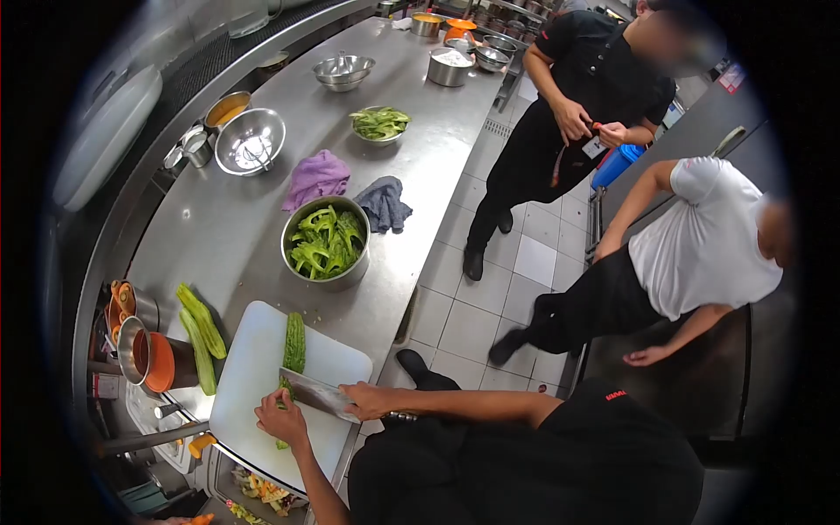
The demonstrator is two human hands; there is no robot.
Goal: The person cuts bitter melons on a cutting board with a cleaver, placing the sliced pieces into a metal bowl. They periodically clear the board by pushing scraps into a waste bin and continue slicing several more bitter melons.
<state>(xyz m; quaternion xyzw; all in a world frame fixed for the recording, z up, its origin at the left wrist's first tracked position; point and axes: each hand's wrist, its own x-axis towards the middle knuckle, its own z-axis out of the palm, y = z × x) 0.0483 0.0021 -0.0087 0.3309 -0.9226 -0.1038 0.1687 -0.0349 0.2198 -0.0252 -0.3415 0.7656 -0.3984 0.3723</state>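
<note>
My right hand (367, 401) is wrapped round the handle of a cleaver (317, 394), whose broad blade lies across a bitter gourd (295, 343) on the white cutting board (337, 354). My left hand (282, 417) presses with bent fingers on the gourd just on the near side of the blade. Part of the gourd is covered by the blade and my fingers. Two more long pieces of gourd (199, 332) lie left of the board. Beyond it stands a steel pot (325, 282) holding cut green gourd pieces (325, 243).
A purple cloth (317, 179) and a grey cloth (383, 205) lie behind the pot. Steel bowls (250, 142) stand farther back. A tray of food scraps (267, 492) sits below the board's near edge. Two people stand to the right, one in black (560, 131), one in white (709, 245).
</note>
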